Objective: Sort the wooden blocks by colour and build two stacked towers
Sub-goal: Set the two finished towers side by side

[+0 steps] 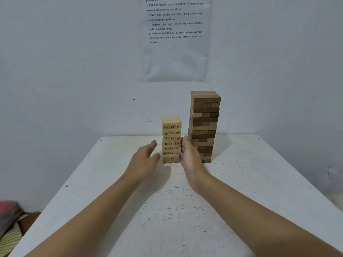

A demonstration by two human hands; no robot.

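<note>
Squaring up looks like the step in hand: both flat, open hands, left hand just clear and right hand touching, flank the pale numbered tower on the table beside the taller brown tower, gripping nothing, so a gentle inward press seems next.

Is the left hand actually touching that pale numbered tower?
Apart. The head view shows white wall and table between the left hand and the pale numbered tower; its fingertips stop short of the blocks.
</note>
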